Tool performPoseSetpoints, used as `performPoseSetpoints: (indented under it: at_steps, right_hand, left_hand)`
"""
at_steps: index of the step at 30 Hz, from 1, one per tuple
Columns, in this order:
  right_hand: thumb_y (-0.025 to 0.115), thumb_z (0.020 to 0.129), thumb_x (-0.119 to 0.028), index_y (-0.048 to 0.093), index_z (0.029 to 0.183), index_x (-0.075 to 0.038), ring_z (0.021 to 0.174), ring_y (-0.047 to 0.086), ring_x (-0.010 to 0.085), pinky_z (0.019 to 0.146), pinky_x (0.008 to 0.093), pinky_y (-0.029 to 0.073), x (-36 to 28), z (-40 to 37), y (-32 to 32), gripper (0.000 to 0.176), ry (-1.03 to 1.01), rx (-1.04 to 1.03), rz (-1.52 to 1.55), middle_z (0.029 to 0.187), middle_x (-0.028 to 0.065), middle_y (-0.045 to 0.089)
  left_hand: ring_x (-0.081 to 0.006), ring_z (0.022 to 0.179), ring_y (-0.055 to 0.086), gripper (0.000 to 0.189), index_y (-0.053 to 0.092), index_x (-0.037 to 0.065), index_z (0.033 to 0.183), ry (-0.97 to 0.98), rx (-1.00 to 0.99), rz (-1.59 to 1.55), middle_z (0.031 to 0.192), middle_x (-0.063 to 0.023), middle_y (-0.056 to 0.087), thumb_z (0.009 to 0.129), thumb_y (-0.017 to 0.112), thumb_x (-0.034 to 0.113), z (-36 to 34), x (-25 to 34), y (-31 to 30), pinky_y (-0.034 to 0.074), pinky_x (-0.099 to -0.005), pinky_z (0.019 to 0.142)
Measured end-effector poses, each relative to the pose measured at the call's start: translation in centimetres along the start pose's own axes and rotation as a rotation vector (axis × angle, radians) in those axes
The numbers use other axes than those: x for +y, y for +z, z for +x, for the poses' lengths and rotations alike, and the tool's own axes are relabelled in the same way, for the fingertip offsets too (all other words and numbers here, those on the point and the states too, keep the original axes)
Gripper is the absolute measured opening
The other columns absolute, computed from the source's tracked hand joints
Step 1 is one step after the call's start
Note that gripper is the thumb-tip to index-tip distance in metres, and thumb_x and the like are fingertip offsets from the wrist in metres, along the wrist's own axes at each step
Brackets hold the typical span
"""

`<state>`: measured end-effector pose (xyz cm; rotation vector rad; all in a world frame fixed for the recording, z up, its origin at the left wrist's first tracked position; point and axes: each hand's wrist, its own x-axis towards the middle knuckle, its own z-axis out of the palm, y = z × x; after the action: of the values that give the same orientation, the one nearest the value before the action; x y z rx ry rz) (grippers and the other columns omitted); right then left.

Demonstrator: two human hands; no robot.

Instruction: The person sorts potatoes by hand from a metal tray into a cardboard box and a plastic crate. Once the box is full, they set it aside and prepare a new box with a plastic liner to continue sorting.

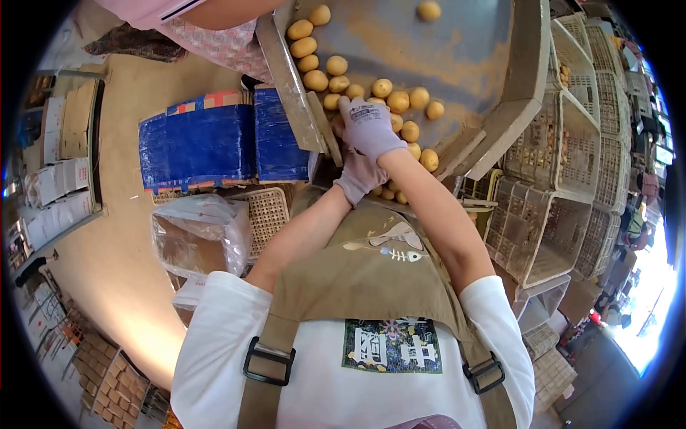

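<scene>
Several small yellow potatoes (399, 101) lie on a dusty metal sorting tray (457, 64), mostly along its left side and near edge. My right hand (370, 129), in a pale lilac-grey glove, is at the tray's near opening among the potatoes. Its fingers are curled downward, and what they hold is hidden. Just below it, my left hand (361, 176) wears a similar glove; the right hand covers its fingers. A few potatoes (389, 193) show beneath my wrists, in front of my brown apron (343, 264).
Blue-covered boxes (196, 146) stand left of the tray. Nearer are a plastic-lined box (200, 236) and a plastic crate (268, 218). Stacked crates (532, 222) rise on the right. Another person's pink clothing (214, 43) shows beside the tray at upper left.
</scene>
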<state>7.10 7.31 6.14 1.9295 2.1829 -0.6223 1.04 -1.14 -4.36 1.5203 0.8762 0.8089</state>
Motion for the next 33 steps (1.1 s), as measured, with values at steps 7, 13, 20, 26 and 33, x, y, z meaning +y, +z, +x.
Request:
performPoseSetpoints:
  at_steps: [7, 13, 20, 26, 33]
  right_hand:
    - [0.073, 0.081, -0.029, 0.053, 0.125, -0.012, 0.11, 0.064, 0.0387, 0.09, 0.045, 0.053, 1.3, -2.3, 2.3, 0.052, -0.043, 0.108, 0.252, 0.122, 0.0197, 0.062]
    - [0.074, 0.083, -0.021, 0.054, 0.127, -0.006, 0.087, 0.066, 0.0232, 0.082, 0.0365, 0.055, 6.1, -11.3, 1.8, 0.05, 0.125, 0.632, 1.344, 0.103, 0.0123, 0.065]
    - [0.059, 0.099, -0.046, 0.059, 0.112, -0.006, 0.062, 0.059, 0.0213, 0.064, 0.0371, 0.055, 20.9, -33.2, 2.5, 0.041, 0.524, 1.434, 1.968, 0.084, 0.0105, 0.064]
    - [0.05, 0.102, -0.045, 0.06, 0.106, -0.009, 0.067, 0.06, 0.0192, 0.074, 0.0347, 0.056, 30.4, -53.0, 4.1, 0.037, 0.413, 2.292, 1.668, 0.083, 0.0042, 0.064]
    - [0.061, 0.101, -0.015, 0.053, 0.139, -0.001, 0.088, 0.066, 0.0151, 0.083, 0.0315, 0.054, 19.3, -32.0, 1.2, 0.042, 0.646, 1.335, 1.302, 0.111, 0.0109, 0.069]
  left_hand:
    - [-0.0289, 0.141, 0.043, 0.071, 0.039, 0.017, 0.152, -0.036, -0.254, 0.768, 0.156, -0.0086, 0.042, 0.093, 0.053, 0.055, -0.6, 0.2, -0.8, 0.035, -0.0501, 0.112]
    - [-0.028, 0.146, 0.033, 0.099, 0.036, 0.01, 0.151, -0.392, 0.057, -0.784, 0.156, -0.0102, 0.041, 0.08, 0.059, 0.076, 0.6, 2.6, -0.3, 0.025, -0.0471, 0.119]
    - [-0.0367, 0.151, 0.02, 0.095, 0.027, 0.013, 0.157, -0.795, 0.023, -1.584, 0.165, -0.0076, 0.024, 0.086, 0.043, 0.073, 1.6, 3.7, -0.6, 0.014, -0.072, 0.119]
    - [-0.0352, 0.15, 0.025, 0.085, 0.035, 0.013, 0.154, -0.908, 0.025, -1.651, 0.163, -0.0071, 0.03, 0.089, 0.045, 0.066, 1.7, 4.4, -0.4, 0.017, -0.0741, 0.118]
    - [-0.0299, 0.142, 0.038, 0.08, 0.033, 0.005, 0.149, -0.372, -0.122, -0.853, 0.156, -0.0102, 0.039, 0.091, 0.066, 0.05, 0.6, 4.2, 0.4, 0.033, -0.0544, 0.118]
